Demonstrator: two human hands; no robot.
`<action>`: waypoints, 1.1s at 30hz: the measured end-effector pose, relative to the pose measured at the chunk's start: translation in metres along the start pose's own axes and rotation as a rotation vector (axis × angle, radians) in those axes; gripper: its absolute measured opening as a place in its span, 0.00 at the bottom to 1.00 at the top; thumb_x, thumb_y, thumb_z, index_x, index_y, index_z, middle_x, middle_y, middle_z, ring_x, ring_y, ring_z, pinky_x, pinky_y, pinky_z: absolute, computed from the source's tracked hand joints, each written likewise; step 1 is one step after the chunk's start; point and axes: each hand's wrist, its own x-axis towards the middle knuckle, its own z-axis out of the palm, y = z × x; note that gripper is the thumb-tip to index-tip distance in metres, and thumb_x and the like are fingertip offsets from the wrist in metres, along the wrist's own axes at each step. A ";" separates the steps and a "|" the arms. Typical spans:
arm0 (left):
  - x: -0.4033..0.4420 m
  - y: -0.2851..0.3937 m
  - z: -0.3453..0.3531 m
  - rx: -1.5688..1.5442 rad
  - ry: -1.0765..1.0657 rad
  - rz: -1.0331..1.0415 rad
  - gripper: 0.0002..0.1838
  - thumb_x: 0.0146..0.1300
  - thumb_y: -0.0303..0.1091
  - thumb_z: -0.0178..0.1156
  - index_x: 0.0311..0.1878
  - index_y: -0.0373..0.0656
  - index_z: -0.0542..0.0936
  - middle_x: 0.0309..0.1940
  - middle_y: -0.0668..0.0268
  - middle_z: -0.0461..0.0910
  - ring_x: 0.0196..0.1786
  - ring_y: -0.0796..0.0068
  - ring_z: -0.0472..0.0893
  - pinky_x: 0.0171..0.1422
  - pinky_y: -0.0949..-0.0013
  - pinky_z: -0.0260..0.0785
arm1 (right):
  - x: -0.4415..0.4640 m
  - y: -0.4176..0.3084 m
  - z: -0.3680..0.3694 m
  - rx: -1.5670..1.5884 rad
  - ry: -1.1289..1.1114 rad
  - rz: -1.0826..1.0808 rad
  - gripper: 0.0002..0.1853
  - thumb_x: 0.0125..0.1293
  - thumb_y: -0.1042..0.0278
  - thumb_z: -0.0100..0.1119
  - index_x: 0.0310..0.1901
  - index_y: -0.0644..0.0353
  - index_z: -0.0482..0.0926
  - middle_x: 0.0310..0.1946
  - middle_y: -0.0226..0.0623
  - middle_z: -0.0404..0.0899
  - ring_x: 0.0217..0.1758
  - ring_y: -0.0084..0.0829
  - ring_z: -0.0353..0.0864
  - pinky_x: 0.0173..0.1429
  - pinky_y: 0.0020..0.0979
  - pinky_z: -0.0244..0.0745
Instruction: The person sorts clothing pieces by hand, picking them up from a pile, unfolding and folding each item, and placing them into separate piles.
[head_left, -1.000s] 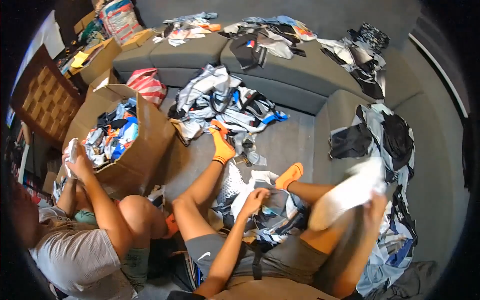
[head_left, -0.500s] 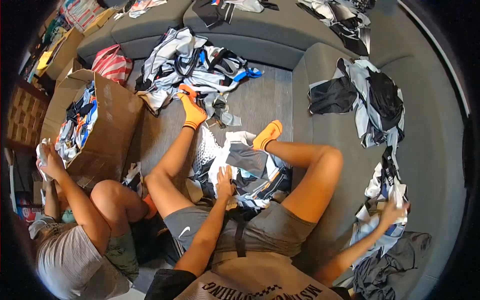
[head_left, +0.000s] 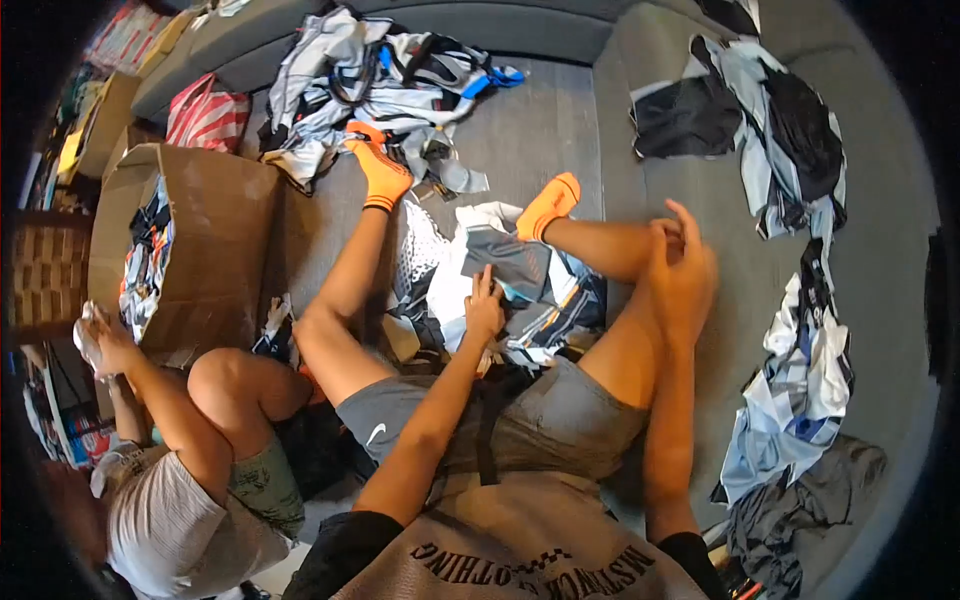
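Observation:
Between my legs lies a pile of fabric pieces, with a dark grey piece [head_left: 507, 262] on top and a white piece [head_left: 447, 290] beside it. My left hand [head_left: 484, 308] rests on this pile, fingers apart, holding nothing. Raised above my right knee is my right hand [head_left: 682, 262], its fingers spread and nothing in them. A string of white, light blue and black pieces [head_left: 790, 420] lies on the sofa to the right. White perforated fabric [head_left: 419, 240] sits at the pile's left edge.
At the left, another person [head_left: 180, 500] holds something whitish near a cardboard box [head_left: 215, 240] of fabric pieces. A large clothing heap [head_left: 375, 85] lies on the floor ahead. The grey sofa [head_left: 660, 185] runs along the back and right, with black and grey pieces [head_left: 790, 130] on it.
The white piece held in my right hand a second ago was brought to the sofa pile at the right and let go. That hand is now back over my knee. The view has tilted down.

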 end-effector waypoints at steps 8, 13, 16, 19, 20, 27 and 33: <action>0.022 0.003 -0.005 -0.577 0.352 0.069 0.37 0.52 0.21 0.48 0.68 0.40 0.55 0.71 0.55 0.47 0.70 0.49 0.53 0.62 0.55 0.60 | 0.002 0.004 0.003 -0.117 0.017 -0.134 0.14 0.59 0.67 0.57 0.48 0.52 0.78 0.34 0.27 0.81 0.35 0.28 0.77 0.45 0.26 0.68; 0.018 0.006 -0.066 -0.848 0.388 0.123 0.37 0.55 0.18 0.47 0.70 0.40 0.52 0.71 0.56 0.46 0.71 0.55 0.53 0.64 0.64 0.60 | 0.033 0.016 0.039 0.578 -0.267 -0.074 0.14 0.57 0.71 0.57 0.46 0.54 0.78 0.35 0.28 0.80 0.36 0.24 0.76 0.44 0.23 0.68; 0.006 0.016 -0.121 -1.029 0.331 0.139 0.36 0.57 0.18 0.47 0.70 0.41 0.52 0.72 0.57 0.46 0.70 0.58 0.53 0.64 0.65 0.61 | 0.052 0.002 0.065 0.743 -0.413 -0.151 0.16 0.55 0.75 0.54 0.47 0.62 0.76 0.38 0.36 0.80 0.43 0.28 0.76 0.53 0.26 0.68; -0.008 0.031 -0.181 -1.393 0.270 0.165 0.34 0.61 0.20 0.48 0.70 0.41 0.52 0.72 0.59 0.46 0.69 0.65 0.56 0.61 0.63 0.64 | 0.055 -0.014 0.097 0.590 -0.504 -0.374 0.18 0.56 0.77 0.54 0.50 0.62 0.74 0.43 0.34 0.76 0.42 0.25 0.72 0.49 0.24 0.68; -0.014 0.037 -0.204 -1.371 0.284 0.202 0.32 0.62 0.20 0.48 0.70 0.40 0.54 0.71 0.59 0.47 0.68 0.66 0.58 0.61 0.64 0.65 | 0.054 -0.017 0.105 0.600 -0.503 -0.377 0.18 0.56 0.77 0.54 0.50 0.62 0.74 0.43 0.34 0.76 0.42 0.25 0.72 0.49 0.24 0.68; -0.051 0.044 -0.309 -1.716 0.365 0.505 0.23 0.61 0.24 0.48 0.61 0.33 0.68 0.64 0.52 0.62 0.59 0.68 0.68 0.60 0.67 0.64 | 0.040 -0.017 0.105 0.967 -0.632 -0.379 0.21 0.53 0.78 0.56 0.52 0.64 0.71 0.48 0.39 0.74 0.48 0.26 0.71 0.52 0.25 0.67; -0.023 0.016 -0.263 -2.382 0.170 0.359 0.18 0.61 0.27 0.50 0.54 0.37 0.73 0.48 0.58 0.75 0.49 0.72 0.75 0.56 0.72 0.64 | 0.025 0.016 0.158 0.916 -0.785 -0.263 0.10 0.55 0.73 0.56 0.39 0.65 0.75 0.35 0.32 0.75 0.37 0.23 0.72 0.40 0.25 0.69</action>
